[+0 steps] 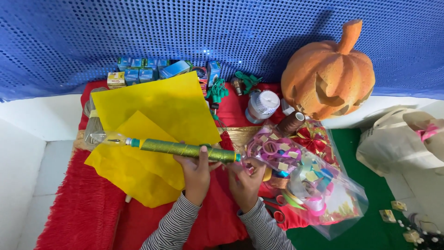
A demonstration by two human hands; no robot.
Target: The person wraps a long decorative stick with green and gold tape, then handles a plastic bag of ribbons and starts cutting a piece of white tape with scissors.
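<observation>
Seen from the head camera looking down, two hands in striped sleeves work over a desk covered by a red fringed cloth (83,203). The left hand (196,173) is curled around a long tube wrapped in green glitter (185,149), thumb lying on top and fingers closed underneath, gripping it near its middle. The tube lies almost level, running left to right just above both hands, and its left end joins a clear bulb-shaped tip (108,137) that rests over sheets of yellow paper (157,104). The right hand (245,178) sits just beside the left, at the tube's right end, its fingertips pressed together pinching that end. To the right of this hand, touching close, is a clear plastic bag (323,194) holding ribbon rolls and coloured tape. Behind it stand a brown thread spool (291,122), a white roll (262,105) and a carved orange pumpkin (328,74). Small blue-green boxes (138,69) line the far edge below a blue sequinned backdrop (185,28). A cream cloth bag (400,139) lies at far right.
</observation>
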